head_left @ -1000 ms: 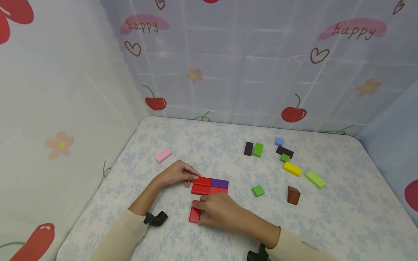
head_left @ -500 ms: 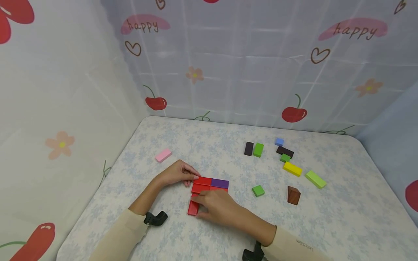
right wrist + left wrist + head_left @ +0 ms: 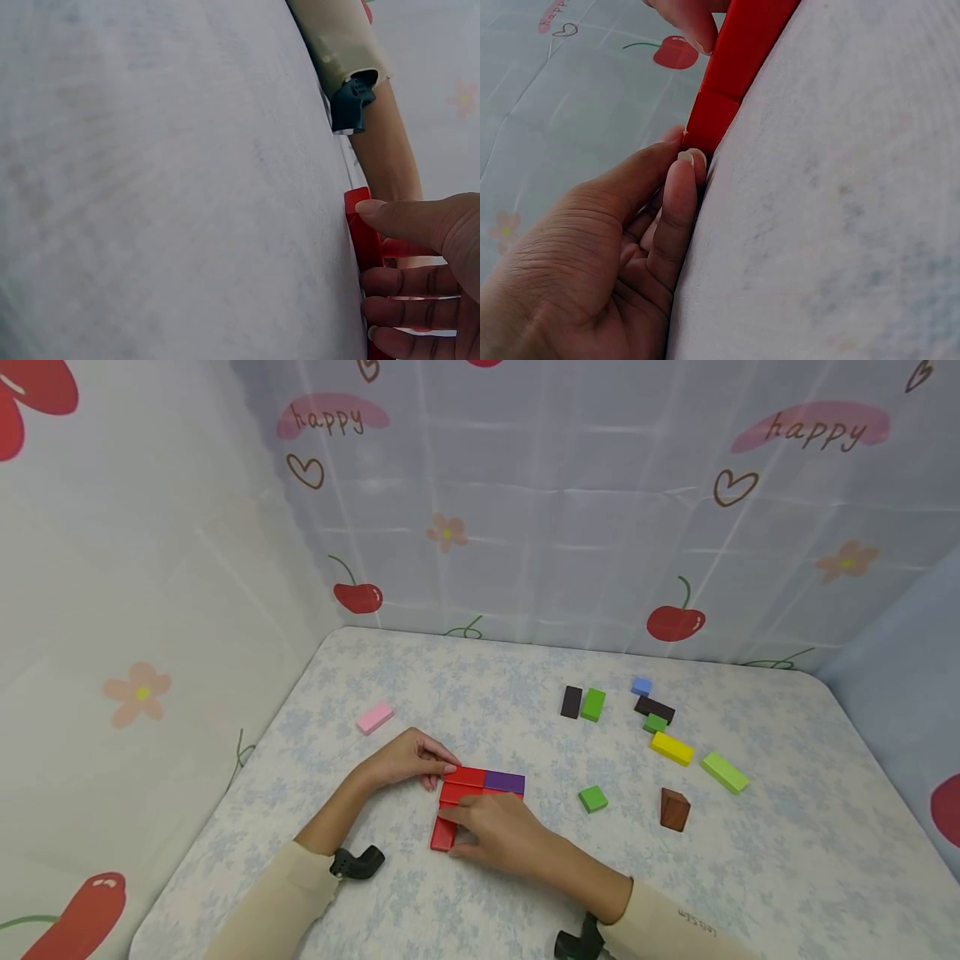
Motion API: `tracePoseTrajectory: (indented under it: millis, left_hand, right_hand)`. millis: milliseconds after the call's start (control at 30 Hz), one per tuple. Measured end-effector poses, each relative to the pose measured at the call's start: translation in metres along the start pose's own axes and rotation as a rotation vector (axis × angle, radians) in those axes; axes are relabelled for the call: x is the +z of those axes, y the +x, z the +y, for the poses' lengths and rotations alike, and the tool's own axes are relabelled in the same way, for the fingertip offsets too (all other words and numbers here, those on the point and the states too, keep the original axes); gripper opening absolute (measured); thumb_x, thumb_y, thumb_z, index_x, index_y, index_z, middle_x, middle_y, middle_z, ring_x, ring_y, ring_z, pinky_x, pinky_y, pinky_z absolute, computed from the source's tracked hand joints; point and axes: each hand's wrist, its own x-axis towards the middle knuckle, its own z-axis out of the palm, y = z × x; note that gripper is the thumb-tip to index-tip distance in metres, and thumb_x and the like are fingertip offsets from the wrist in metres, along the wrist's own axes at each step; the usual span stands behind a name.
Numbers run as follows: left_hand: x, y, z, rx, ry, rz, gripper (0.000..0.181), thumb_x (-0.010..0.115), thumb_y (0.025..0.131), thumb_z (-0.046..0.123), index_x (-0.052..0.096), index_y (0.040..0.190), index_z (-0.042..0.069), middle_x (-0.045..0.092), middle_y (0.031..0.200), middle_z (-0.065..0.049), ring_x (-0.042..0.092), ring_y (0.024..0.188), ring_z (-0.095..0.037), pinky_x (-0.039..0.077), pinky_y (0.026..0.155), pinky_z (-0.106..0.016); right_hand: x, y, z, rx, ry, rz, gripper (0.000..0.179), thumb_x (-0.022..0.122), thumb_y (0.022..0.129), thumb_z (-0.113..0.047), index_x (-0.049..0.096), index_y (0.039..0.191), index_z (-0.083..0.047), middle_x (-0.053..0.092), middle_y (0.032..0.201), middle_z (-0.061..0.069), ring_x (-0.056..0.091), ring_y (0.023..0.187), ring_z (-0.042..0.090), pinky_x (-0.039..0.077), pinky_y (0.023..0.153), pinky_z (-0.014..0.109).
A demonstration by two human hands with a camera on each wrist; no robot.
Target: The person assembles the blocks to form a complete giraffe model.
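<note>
Several red blocks and a purple block (image 3: 505,782) lie flat, fitted edge to edge at the table's middle. My left hand (image 3: 408,756) holds the far-left corner of the upper-left red block (image 3: 468,777), with thumb and finger at its end in the left wrist view. On the near side, my right hand (image 3: 498,831) pinches another red block (image 3: 442,837), set lengthwise towards me, its far end against the group. Thumb at the near end of that block (image 3: 358,196) shows in the right wrist view. The right hand hides part of the near red row.
A pink block (image 3: 374,718) lies beyond the left hand. To the right are a green block (image 3: 593,799), a brown block (image 3: 674,810), a lime block (image 3: 724,773) and a yellow block (image 3: 671,748). Black, green and blue blocks lie farther back, before the curtain (image 3: 525,527).
My right hand has slid the red block away from me, closing the gap to the group. Most of that shift came in the first half second. The left hand has stayed put.
</note>
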Motion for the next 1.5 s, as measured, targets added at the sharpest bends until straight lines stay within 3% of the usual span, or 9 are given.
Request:
tracePoseTrajectory:
  millis: [567,833,1100,1300,1500]
  left_hand:
    - [0.001,0.001,0.0,-0.001,-0.006,-0.004,0.014,0.075,0.093,0.011,0.081,0.106,0.006,0.075,0.082,-0.01,0.067,0.059,-0.016,0.059,0.058,-0.031]
    - [0.0,-0.001,0.002,-0.003,-0.003,0.009,0.015,0.076,0.093,0.013,0.081,0.106,0.007,0.075,0.082,-0.009,0.067,0.059,-0.016,0.059,0.058,-0.032]
    - [0.001,-0.004,0.0,-0.011,-0.037,-0.003,0.016,0.075,0.093,0.012,0.08,0.107,0.003,0.074,0.08,-0.01,0.067,0.059,-0.015,0.059,0.058,-0.031]
    - [0.001,-0.002,-0.001,-0.001,-0.031,0.0,0.015,0.075,0.093,0.011,0.08,0.105,0.005,0.074,0.08,-0.012,0.067,0.058,-0.016,0.059,0.057,-0.031]
    - [0.0,-0.002,0.002,0.017,-0.009,-0.004,0.017,0.074,0.094,0.012,0.08,0.108,0.004,0.075,0.082,-0.011,0.068,0.059,-0.018,0.06,0.059,-0.035]
  right_hand:
    - [0.0,-0.002,-0.001,0.01,0.023,0.005,0.046,0.081,0.088,-0.041,0.073,0.128,-0.02,0.07,0.099,-0.008,0.058,0.075,-0.001,0.047,0.062,0.016]
    - [0.001,-0.001,0.0,0.007,0.017,0.0,0.045,0.08,0.089,-0.041,0.072,0.129,-0.021,0.071,0.105,-0.009,0.063,0.085,0.002,0.052,0.069,0.019]
    - [-0.003,-0.002,-0.002,0.022,0.051,0.001,0.044,0.078,0.091,-0.038,0.071,0.13,-0.019,0.073,0.106,-0.009,0.063,0.084,0.0,0.05,0.066,0.018]
    - [-0.029,-0.005,0.0,0.063,0.127,0.077,0.036,0.075,0.094,-0.035,0.073,0.123,-0.014,0.073,0.092,-0.006,0.061,0.075,0.0,0.049,0.063,0.019]
    - [-0.069,-0.015,0.012,0.115,0.12,0.193,0.04,0.076,0.094,-0.033,0.072,0.126,-0.012,0.076,0.098,-0.001,0.068,0.077,0.011,0.054,0.064,0.025]
